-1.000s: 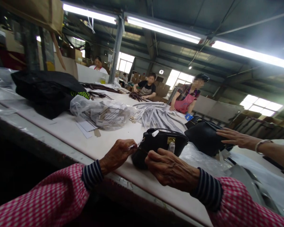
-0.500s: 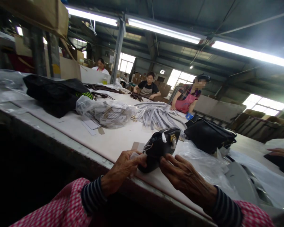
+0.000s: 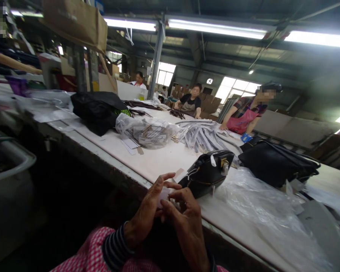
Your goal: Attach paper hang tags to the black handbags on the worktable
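Observation:
In front of the table edge my two hands are close together, around a small whitish piece of paper or plastic. My left hand holds it between thumb and fingers, with the fingers fairly straight. The bent fingers of my right hand pinch at its near side. Just beyond them a small black handbag stands on the table, touched by neither hand as far as I can see. It has a gold-coloured clasp and a white tag or strip near its top.
Clear plastic wrapping lies right of the small bag, with a larger black bag behind it. Wrapped grey straps, a plastic bag of tags and a black cloth bag are farther back. Co-workers stand across the table.
My right hand has left the small black handbag and come over to my left hand at the whitish piece. My left hand has also moved off the bag. The view has swung left.

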A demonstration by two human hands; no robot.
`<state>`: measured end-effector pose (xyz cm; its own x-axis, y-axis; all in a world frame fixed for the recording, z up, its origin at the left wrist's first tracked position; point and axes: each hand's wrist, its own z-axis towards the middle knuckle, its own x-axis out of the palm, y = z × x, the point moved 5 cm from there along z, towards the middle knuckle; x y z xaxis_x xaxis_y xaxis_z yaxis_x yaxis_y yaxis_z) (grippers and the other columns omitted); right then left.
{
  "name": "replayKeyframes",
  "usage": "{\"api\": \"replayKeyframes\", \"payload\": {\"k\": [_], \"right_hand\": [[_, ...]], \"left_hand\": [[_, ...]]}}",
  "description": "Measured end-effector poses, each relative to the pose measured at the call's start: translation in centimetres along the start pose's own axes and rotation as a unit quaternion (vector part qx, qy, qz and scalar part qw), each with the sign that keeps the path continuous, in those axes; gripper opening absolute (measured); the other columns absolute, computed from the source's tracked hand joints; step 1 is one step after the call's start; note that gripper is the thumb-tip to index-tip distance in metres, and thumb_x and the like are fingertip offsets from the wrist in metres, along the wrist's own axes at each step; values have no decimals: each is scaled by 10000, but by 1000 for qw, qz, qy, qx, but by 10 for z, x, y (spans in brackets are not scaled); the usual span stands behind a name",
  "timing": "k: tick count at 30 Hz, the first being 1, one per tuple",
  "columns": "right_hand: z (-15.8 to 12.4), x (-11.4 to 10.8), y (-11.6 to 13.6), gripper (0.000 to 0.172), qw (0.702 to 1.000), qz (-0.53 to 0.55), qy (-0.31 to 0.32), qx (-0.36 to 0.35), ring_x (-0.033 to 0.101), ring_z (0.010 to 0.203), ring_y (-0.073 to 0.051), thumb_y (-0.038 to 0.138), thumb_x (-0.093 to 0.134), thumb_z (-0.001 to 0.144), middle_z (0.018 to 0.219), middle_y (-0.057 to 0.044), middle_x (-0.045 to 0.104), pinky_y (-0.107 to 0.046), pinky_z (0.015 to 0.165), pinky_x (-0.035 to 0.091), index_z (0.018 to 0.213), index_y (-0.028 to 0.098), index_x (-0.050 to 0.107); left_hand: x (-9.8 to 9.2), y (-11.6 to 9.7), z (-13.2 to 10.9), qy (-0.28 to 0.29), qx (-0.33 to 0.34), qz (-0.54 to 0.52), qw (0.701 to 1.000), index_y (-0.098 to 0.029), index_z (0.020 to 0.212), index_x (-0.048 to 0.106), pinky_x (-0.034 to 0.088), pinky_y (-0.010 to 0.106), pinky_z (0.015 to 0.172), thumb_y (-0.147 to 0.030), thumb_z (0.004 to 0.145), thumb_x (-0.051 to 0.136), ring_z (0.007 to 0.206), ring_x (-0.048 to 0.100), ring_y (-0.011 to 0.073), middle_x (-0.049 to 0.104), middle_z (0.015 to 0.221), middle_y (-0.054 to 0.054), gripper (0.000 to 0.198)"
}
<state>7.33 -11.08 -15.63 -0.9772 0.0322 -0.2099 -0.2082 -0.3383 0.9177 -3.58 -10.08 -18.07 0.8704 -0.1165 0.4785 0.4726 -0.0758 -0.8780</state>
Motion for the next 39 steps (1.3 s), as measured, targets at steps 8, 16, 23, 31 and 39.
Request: {"api": "replayKeyframes", "payload": {"k": [8, 16, 23, 31, 39], "right_hand": [[-1, 12, 4, 258, 998, 65, 18, 14, 563, 640, -122, 288, 597, 910, 785, -2, 588, -230, 578, 464, 675, 185, 613], [-8, -7, -21, 244, 997, 45, -34, 59, 574, 746, -162, 388, 603, 909, 797, -19, 612, -253, 679, 481, 819, 188, 710], [-13, -21, -30, 273, 970, 190, -30, 150, 629, 769, -203, 424, 708, 840, 794, -40, 685, -301, 726, 517, 904, 162, 747], [-16, -30, -41, 289, 945, 248, -45, 207, 562, 615, -127, 399, 794, 754, 674, 20, 603, -232, 591, 473, 766, 152, 645], [15, -70, 5, 168, 985, -153, -36, -70, 634, 845, -172, 302, 574, 953, 922, -44, 682, -260, 740, 476, 995, 193, 694]], "left_hand": [[-4, 7, 3, -12, 26, 91, 995, -133, 1161, 657, 354, 164, 435, -590, 941, 482, 465, 435, 71, 543, 631, -7, 537], [-9, 13, 7, -58, 33, 61, 996, -138, 970, 658, 309, 151, 433, -575, 945, 476, 462, 445, 64, 561, 609, -7, 474], [2, 17, 6, -7, 6, 90, 996, -158, 874, 635, 333, 165, 471, -580, 921, 532, 476, 400, 69, 479, 534, -40, 437], [13, 18, 7, 44, -21, 131, 990, -137, 915, 691, 240, 170, 403, -450, 793, 760, 440, 335, 44, 549, 612, -27, 343], [8, 13, 13, 13, -3, 125, 992, -129, 889, 712, 181, 169, 434, -434, 833, 720, 428, 278, 35, 429, 488, -61, 311]]}}
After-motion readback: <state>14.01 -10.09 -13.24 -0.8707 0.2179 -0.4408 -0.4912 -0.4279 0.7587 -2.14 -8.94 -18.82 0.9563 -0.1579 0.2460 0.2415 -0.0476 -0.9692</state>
